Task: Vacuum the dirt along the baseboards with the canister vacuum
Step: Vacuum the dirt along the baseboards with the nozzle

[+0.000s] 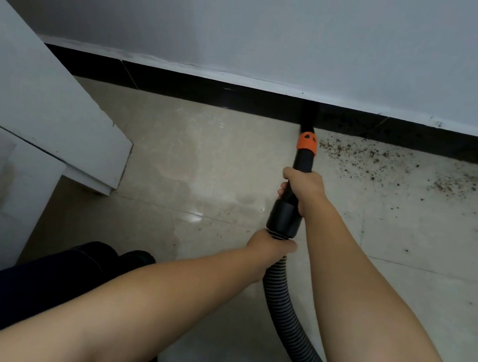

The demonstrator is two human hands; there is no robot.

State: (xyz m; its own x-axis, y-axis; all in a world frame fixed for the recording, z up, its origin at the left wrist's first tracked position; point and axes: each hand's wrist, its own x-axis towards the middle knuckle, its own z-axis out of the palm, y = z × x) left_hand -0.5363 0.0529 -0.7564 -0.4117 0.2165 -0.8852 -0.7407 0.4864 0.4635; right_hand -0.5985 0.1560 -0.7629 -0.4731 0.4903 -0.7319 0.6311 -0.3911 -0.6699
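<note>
**Both hands on the vacuum at the baseboard**

Both hands are closed on the vacuum. The right hand (303,189) is wrapped around the black wand (302,162) above its wide cuff (284,218), with the fingers curled under the tube. The left hand (270,245) grips the ribbed hose (284,308) just where it enters that cuff.

The grey wall (282,25) fills the upper part of the view. Below it, the pale glossy tiled floor (204,161) takes up most of the rest. A white cabinet (43,112) is seen at the left, its corner reaching out over the floor. A black baseboard (198,90) runs along the foot of the wall from left to right, with a thin white strip along its top edge.

Two bare forearms come in from the bottom edge, and a dark trouser leg (35,284) is seen at lower left. The hose curves down from the left hand and leaves the view at the bottom, right of centre.

The wand points away from the person, towards the wall. An orange collar (307,142) sits near its far end, and the black nozzle (308,120) beyond it meets the baseboard at floor level. Dirt (385,166), in brown and black specks, is scattered on the floor to the right of the nozzle, thickest along the baseboard; the floor to the left of the nozzle looks far cleaner.

No brand, label or writing can be read on the vacuum or elsewhere.
</note>
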